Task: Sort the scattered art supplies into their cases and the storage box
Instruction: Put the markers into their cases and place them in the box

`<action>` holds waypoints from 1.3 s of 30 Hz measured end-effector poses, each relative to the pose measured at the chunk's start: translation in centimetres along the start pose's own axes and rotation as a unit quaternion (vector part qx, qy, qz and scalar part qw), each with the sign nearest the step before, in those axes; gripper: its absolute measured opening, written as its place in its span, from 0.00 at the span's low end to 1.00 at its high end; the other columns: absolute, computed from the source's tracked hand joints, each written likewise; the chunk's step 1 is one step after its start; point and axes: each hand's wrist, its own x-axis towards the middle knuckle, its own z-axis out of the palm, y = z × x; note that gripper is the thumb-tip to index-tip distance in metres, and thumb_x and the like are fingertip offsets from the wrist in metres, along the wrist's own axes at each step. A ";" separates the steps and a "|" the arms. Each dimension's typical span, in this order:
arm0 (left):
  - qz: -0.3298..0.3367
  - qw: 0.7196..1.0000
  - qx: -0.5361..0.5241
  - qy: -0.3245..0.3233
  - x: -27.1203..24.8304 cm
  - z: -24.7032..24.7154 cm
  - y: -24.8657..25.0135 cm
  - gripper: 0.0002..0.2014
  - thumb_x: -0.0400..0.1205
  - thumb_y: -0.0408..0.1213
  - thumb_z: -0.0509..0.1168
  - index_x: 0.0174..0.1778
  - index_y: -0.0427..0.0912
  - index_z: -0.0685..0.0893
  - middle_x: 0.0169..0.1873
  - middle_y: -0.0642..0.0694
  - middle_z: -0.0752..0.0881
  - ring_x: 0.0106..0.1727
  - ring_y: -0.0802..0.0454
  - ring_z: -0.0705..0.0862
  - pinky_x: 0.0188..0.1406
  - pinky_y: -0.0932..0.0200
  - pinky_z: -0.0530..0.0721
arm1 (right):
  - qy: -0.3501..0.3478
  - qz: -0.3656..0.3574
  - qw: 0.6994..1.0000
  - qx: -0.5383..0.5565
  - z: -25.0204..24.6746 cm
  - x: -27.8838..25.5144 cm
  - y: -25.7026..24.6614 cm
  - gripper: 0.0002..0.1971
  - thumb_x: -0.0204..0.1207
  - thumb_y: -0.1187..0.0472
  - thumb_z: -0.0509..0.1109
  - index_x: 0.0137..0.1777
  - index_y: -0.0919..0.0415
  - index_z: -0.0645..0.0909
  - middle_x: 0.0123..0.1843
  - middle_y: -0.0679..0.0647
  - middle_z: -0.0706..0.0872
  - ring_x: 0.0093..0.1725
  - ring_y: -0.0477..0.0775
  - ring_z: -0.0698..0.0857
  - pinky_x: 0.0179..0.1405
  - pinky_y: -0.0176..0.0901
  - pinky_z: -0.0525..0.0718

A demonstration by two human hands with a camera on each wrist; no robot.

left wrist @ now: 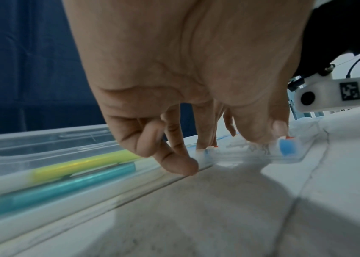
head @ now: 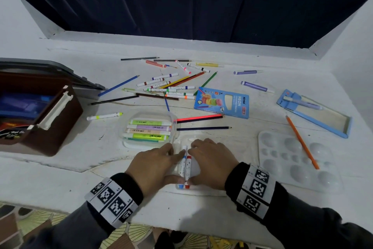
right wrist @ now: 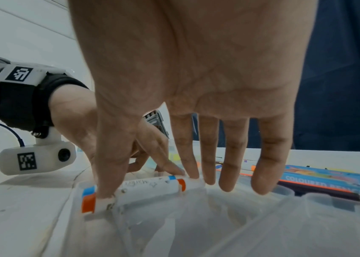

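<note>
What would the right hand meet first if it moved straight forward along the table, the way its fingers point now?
Probably the dark blue pencil lying crosswise just beyond the right hand, and after it the red and dark pencils. Depth is hard to judge, so the far rim of the clear marker case under the fingers may come first.

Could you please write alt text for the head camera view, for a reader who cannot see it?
Both hands, left hand and right hand, press a blue-banded marker and a red-banded marker into a clear case on a white table. Loose pencils and markers lie beyond.
</note>
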 end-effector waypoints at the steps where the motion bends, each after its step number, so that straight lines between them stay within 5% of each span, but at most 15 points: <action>1: 0.000 1.000 0.003 -0.003 -0.1 0.1 0.0 0.39 0.79 0.71 0.58 0.85 0.63 0.57 0.66 0.54 0.73 0.58 0.49 0.83 0.45 0.56 0.79 | -0.002 -0.002 1.000 0.001 -0.1 0.0 0.0 0.29 0.69 0.37 0.75 0.64 0.55 0.79 0.61 0.51 0.79 0.61 0.56 0.78 0.59 0.54 0.78; 6: -0.011 1.000 -0.020 0.002 -0.2 0.3 0.0 0.40 0.76 0.71 0.60 0.84 0.62 0.62 0.67 0.55 0.74 0.60 0.49 0.84 0.49 0.54 0.82 | -0.014 -0.014 1.000 -0.004 -0.9 0.1 -0.1 0.27 0.67 0.37 0.76 0.59 0.54 0.79 0.55 0.51 0.80 0.52 0.53 0.80 0.52 0.50 0.80; 10: -0.017 0.998 -0.058 0.034 -0.3 -0.2 0.2 0.33 0.74 0.68 0.68 0.75 0.62 0.76 0.56 0.57 0.81 0.58 0.52 0.83 0.49 0.56 0.80 | -0.018 -0.012 0.999 0.031 -0.5 0.1 0.5 0.29 0.68 0.38 0.76 0.63 0.54 0.77 0.59 0.50 0.79 0.56 0.54 0.80 0.56 0.52 0.81; 14: -0.014 0.986 -0.127 0.109 -1.2 -1.2 0.3 0.24 0.75 0.69 0.65 0.62 0.62 0.82 0.39 0.60 0.81 0.39 0.61 0.79 0.38 0.58 0.79 | 0.031 -0.007 0.995 0.092 -0.7 0.1 1.2 0.25 0.74 0.41 0.73 0.69 0.48 0.77 0.64 0.47 0.80 0.62 0.51 0.79 0.61 0.48 0.80; 18: 0.001 0.954 -0.201 0.222 -1.6 -3.7 0.1 0.15 0.79 0.57 0.69 0.54 0.56 0.74 0.25 0.55 0.77 0.28 0.58 0.77 0.29 0.53 0.80 | 0.149 -0.010 0.974 0.170 -2.1 0.3 1.6 0.08 0.78 0.49 0.69 0.54 0.47 0.78 0.50 0.43 0.81 0.49 0.45 0.80 0.50 0.46 0.83; 21: -0.006 0.931 -0.225 0.289 -1.3 -6.3 -1.2 0.15 0.79 0.43 0.74 0.53 0.54 0.74 0.25 0.51 0.74 0.29 0.53 0.77 0.32 0.52 0.78 | 0.203 -0.021 0.957 0.208 -3.4 1.1 2.1 0.04 0.78 0.53 0.69 0.46 0.49 0.76 0.43 0.42 0.80 0.43 0.44 0.79 0.45 0.45 0.82; 26: -0.015 0.909 -0.254 0.329 0.8 -10.4 -6.4 0.09 0.78 0.47 0.72 0.51 0.55 0.81 0.34 0.54 0.80 0.35 0.51 0.82 0.35 0.68 0.74 | 0.225 -0.009 0.950 0.215 -5.6 4.1 4.0 0.05 0.78 0.51 0.70 0.44 0.47 0.77 0.42 0.40 0.81 0.44 0.42 0.81 0.52 0.43 0.80; 31: -0.043 0.935 -0.212 0.281 5.9 -13.0 -12.3 0.09 0.78 0.41 0.75 0.49 0.55 0.83 0.36 0.55 0.85 0.35 0.56 0.84 0.36 0.63 0.79 | 0.202 0.019 0.960 0.195 -7.3 8.8 6.4 0.05 0.78 0.52 0.70 0.43 0.48 0.77 0.42 0.42 0.82 0.44 0.46 0.81 0.47 0.43 0.81; 35: -0.052 0.984 -0.127 0.117 11.9 -13.4 -15.6 0.08 0.80 0.45 0.73 0.53 0.55 0.83 0.43 0.57 0.84 0.41 0.56 0.84 0.45 0.59 0.81 | 0.153 0.066 0.973 0.162 -7.9 13.1 8.0 0.03 0.77 0.56 0.69 0.47 0.54 0.82 0.47 0.49 0.86 0.46 0.52 0.83 0.49 0.46 0.84; 39: -0.063 0.993 -0.102 0.008 17.3 -12.9 -17.1 0.11 0.79 0.48 0.72 0.54 0.52 0.84 0.49 0.54 0.84 0.49 0.52 0.83 0.53 0.58 0.82 | 0.108 0.081 0.983 0.128 -8.0 16.8 8.9 0.04 0.76 0.58 0.68 0.49 0.54 0.83 0.50 0.52 0.86 0.52 0.56 0.84 0.54 0.46 0.83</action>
